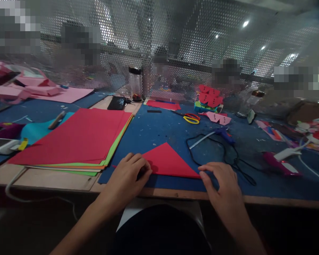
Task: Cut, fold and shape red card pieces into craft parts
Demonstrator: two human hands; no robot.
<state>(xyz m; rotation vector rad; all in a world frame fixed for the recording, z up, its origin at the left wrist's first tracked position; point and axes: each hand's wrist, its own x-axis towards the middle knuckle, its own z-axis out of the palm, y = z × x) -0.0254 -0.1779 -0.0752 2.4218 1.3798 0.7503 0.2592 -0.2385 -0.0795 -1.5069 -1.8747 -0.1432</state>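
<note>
A sheet of red paper (168,161), folded into a triangle, lies on the blue mat near the table's front edge with its point facing away from me. My left hand (131,175) rests over its left side, fingers curled and thumb against the paper; the left corner is partly hidden beneath it. At the right corner my right hand (223,182) has thumb and index fingertip close together on the tip of the paper. Just beyond lies a blue glue gun (225,135) with a glue stick and a looped black cord.
Left of the mat sits a stack of coloured paper (77,138), red on top. Scissors (191,118), pink cut pieces (218,118) and a jar (135,85) stand farther back. A purple device (281,163) with a white cable lies right. Behind rises a perforated screen (180,42).
</note>
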